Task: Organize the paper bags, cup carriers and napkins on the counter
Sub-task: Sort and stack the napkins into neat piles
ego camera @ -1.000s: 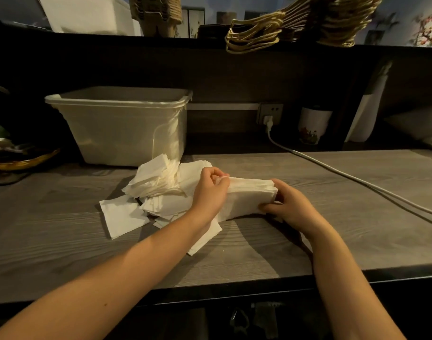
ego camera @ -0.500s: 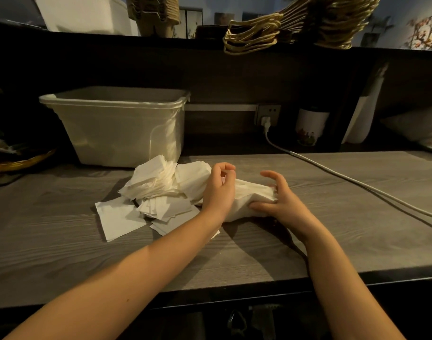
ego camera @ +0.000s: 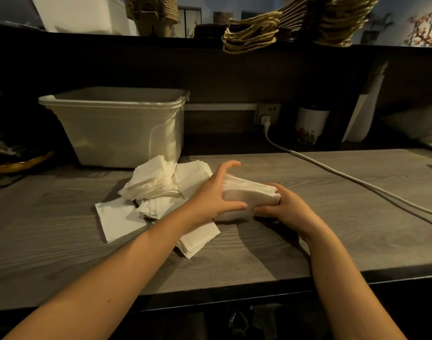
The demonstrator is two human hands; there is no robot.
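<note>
Both hands are on a stack [ego camera: 249, 193] of white napkins near the middle of the counter [ego camera: 320, 246]. The left hand [ego camera: 211, 197] clasps the stack's left end, fingers arched over the top and thumb along the near side. The right hand [ego camera: 287, 208] holds the right end, thumb at the near edge, its fingers hidden behind the paper. So each grip is closed on the stack, which sits low, at or just above the counter; I cannot tell whether it touches.

Just left of the hands lies a loose pile [ego camera: 156, 182] of napkins, fanned and askew, with one sheet [ego camera: 116, 218] flat at its left edge and a few more under the left wrist. Behind the pile stands a pale plastic bin [ego camera: 116, 128]. A white cable [ego camera: 345, 177] runs from a wall socket [ego camera: 267, 112] across the counter to the right. Bags [ego camera: 249, 33] with cord handles sit on the shelf [ego camera: 111, 39] above.
</note>
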